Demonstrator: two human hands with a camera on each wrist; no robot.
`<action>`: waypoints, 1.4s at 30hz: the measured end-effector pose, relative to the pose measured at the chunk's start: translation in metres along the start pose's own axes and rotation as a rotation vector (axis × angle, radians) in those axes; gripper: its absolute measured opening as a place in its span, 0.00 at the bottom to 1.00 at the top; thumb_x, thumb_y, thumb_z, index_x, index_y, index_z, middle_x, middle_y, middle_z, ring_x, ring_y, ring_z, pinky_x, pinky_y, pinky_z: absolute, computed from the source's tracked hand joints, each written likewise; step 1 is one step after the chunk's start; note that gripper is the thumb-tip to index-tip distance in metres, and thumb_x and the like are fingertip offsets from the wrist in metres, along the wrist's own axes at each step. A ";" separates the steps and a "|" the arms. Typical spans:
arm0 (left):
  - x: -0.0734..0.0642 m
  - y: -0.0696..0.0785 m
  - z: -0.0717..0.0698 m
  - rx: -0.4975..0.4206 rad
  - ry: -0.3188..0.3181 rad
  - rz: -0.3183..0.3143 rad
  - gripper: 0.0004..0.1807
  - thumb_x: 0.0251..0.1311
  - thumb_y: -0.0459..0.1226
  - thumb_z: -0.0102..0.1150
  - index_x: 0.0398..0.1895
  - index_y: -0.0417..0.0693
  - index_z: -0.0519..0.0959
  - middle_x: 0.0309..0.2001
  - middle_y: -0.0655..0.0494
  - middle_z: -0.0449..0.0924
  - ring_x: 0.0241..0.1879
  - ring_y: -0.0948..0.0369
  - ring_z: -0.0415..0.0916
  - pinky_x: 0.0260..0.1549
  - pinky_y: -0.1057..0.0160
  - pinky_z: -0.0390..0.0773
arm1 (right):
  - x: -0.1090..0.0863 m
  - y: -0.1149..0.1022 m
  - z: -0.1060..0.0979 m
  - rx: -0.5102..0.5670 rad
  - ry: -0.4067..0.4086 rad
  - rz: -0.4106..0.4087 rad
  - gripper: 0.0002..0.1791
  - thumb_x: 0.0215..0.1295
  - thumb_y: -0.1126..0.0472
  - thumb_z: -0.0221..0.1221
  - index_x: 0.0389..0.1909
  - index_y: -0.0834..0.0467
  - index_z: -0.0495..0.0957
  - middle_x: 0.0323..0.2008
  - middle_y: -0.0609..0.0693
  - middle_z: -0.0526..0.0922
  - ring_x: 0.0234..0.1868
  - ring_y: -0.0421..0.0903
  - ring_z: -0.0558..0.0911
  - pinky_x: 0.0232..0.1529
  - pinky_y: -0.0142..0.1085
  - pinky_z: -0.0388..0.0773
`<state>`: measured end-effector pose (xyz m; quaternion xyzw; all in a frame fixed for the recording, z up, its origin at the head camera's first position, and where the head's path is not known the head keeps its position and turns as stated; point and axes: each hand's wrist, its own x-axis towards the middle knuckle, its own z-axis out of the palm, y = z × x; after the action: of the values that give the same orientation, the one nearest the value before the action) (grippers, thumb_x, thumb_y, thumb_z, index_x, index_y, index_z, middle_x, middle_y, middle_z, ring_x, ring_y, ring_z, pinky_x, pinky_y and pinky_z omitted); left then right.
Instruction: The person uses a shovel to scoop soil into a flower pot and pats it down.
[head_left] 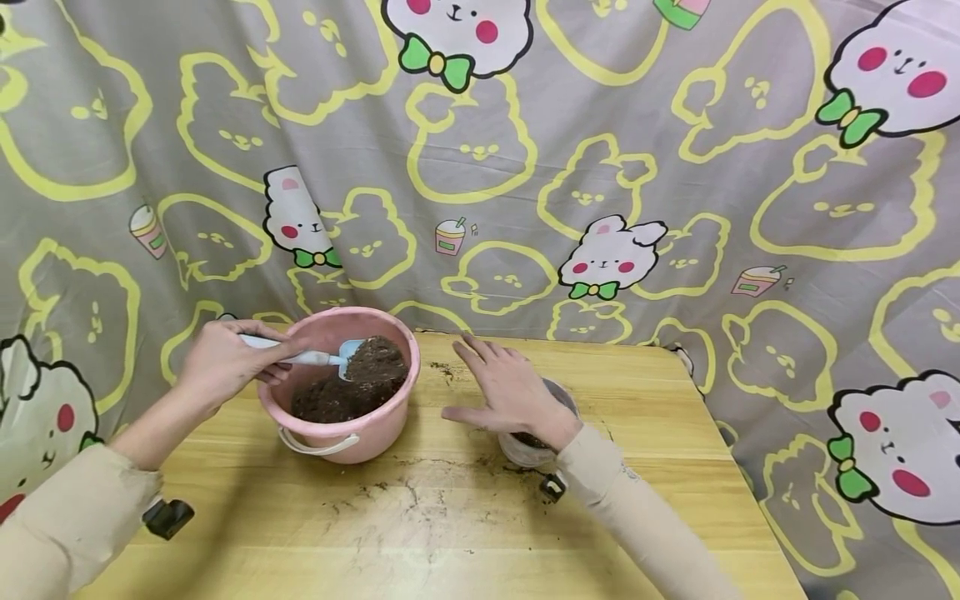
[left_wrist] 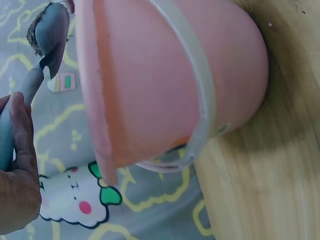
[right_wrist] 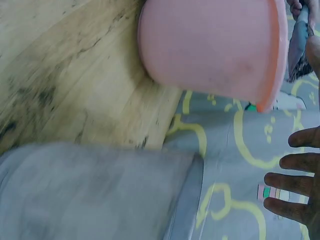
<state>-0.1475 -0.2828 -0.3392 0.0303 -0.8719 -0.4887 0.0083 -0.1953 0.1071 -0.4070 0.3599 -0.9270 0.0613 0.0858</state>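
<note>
My left hand (head_left: 232, 358) grips the pale blue handle of a small trowel (head_left: 318, 358), its blade heaped with dark soil (head_left: 377, 358). In the left wrist view the loaded trowel (left_wrist: 50, 35) shows above the bucket's rim. The pink bucket (head_left: 382, 429) holds more soil and has a white handle hanging down its front. On the right, my right hand (head_left: 513, 392) is spread with straight fingers over a small grey pot (head_left: 525, 454), partly hiding it and the dark soil inside. Fingers spread apart also show on the right hand (right_wrist: 300, 175) in the right wrist view, holding nothing.
Loose soil crumbs (head_left: 442, 500) are scattered over the wooden table (head_left: 645, 517) between and in front of the containers. A grey curtain (head_left: 480, 167) with cartoon prints hangs right behind the table and along both sides.
</note>
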 end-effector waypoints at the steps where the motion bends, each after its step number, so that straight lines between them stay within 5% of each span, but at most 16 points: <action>1: 0.000 0.003 0.002 -0.012 -0.005 -0.002 0.31 0.65 0.52 0.73 0.54 0.31 0.81 0.20 0.66 0.89 0.24 0.64 0.90 0.29 0.68 0.87 | -0.005 0.004 -0.002 0.000 0.002 0.007 0.58 0.63 0.19 0.53 0.84 0.52 0.56 0.83 0.56 0.62 0.77 0.60 0.72 0.70 0.58 0.76; 10: -0.003 0.030 0.023 -0.180 -0.031 0.009 0.16 0.62 0.47 0.76 0.39 0.44 0.86 0.19 0.61 0.89 0.21 0.63 0.89 0.29 0.61 0.89 | -0.053 0.040 -0.008 0.000 0.021 0.042 0.58 0.61 0.22 0.59 0.84 0.52 0.58 0.82 0.56 0.64 0.75 0.62 0.74 0.68 0.60 0.76; 15: -0.002 0.043 0.041 -0.213 -0.076 -0.015 0.21 0.60 0.48 0.77 0.44 0.40 0.86 0.19 0.62 0.88 0.21 0.64 0.88 0.29 0.60 0.90 | -0.079 0.059 -0.006 -0.013 0.047 0.029 0.57 0.60 0.23 0.61 0.83 0.52 0.60 0.81 0.55 0.67 0.73 0.63 0.76 0.67 0.60 0.77; 17: -0.001 0.049 0.050 -0.191 -0.091 -0.008 0.28 0.59 0.50 0.78 0.47 0.34 0.84 0.20 0.61 0.88 0.21 0.63 0.88 0.30 0.58 0.90 | -0.088 0.065 -0.005 -0.019 0.053 0.027 0.57 0.60 0.22 0.61 0.82 0.52 0.61 0.80 0.55 0.68 0.71 0.63 0.78 0.66 0.60 0.77; 21: 0.002 0.058 0.070 -0.132 -0.119 0.033 0.26 0.59 0.52 0.78 0.45 0.38 0.85 0.22 0.58 0.90 0.24 0.60 0.90 0.31 0.58 0.90 | -0.102 0.074 0.000 -0.028 0.060 0.021 0.58 0.58 0.22 0.62 0.81 0.54 0.63 0.78 0.56 0.70 0.70 0.63 0.79 0.65 0.60 0.78; 29: 0.016 0.069 0.117 -0.174 -0.176 0.081 0.15 0.60 0.43 0.78 0.42 0.41 0.89 0.27 0.49 0.91 0.19 0.61 0.86 0.29 0.53 0.90 | -0.118 0.087 0.010 -0.033 0.059 0.050 0.58 0.54 0.25 0.67 0.79 0.56 0.66 0.76 0.58 0.73 0.69 0.62 0.79 0.66 0.60 0.77; 34: 0.022 0.076 0.140 -0.139 -0.202 0.041 0.16 0.60 0.46 0.78 0.41 0.45 0.88 0.22 0.49 0.89 0.18 0.60 0.86 0.26 0.55 0.89 | -0.123 0.095 0.017 -0.039 0.038 0.071 0.58 0.55 0.27 0.68 0.79 0.58 0.65 0.76 0.60 0.73 0.69 0.63 0.79 0.67 0.60 0.76; 42: 0.033 0.083 0.169 -0.172 -0.253 0.013 0.13 0.59 0.42 0.79 0.39 0.43 0.88 0.29 0.40 0.90 0.18 0.61 0.85 0.29 0.56 0.90 | -0.127 0.102 0.024 -0.044 0.012 0.103 0.58 0.56 0.26 0.67 0.79 0.58 0.64 0.75 0.60 0.73 0.69 0.64 0.79 0.66 0.61 0.77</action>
<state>-0.1914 -0.0972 -0.3572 -0.0380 -0.8211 -0.5614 -0.0957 -0.1748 0.2616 -0.4617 0.3091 -0.9450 0.0475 0.0960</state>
